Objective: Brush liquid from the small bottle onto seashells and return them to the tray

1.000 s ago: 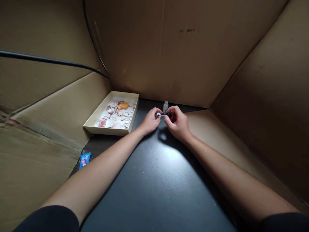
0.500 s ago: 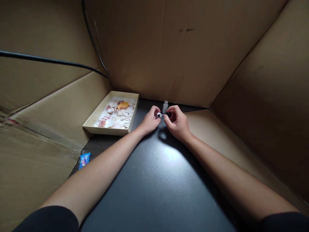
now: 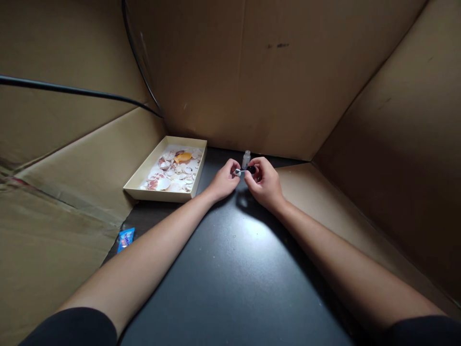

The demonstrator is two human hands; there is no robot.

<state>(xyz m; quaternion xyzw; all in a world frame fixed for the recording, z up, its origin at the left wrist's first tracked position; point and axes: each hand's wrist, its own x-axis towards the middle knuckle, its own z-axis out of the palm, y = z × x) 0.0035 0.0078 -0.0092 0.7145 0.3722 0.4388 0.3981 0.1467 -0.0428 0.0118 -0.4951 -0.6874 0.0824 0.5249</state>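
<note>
Blue shows on the packet lying at the table's left edge, beside the left forearm; its dark lettering reads in part, seemingly "ento", with the rest too small to make out. On the black table, the left hand has thumb and fingers pinched together on a small white piece. The right hand, fingers curled and thumb brought in, grips a black cap; a thin stick runs from it to the white piece, between the hands. A small cloudy bottle stands upright just behind them. To the left, a cream box holds pale shells and an orange one. Dark marks on the cardboard wall are too blurred to read.
</note>
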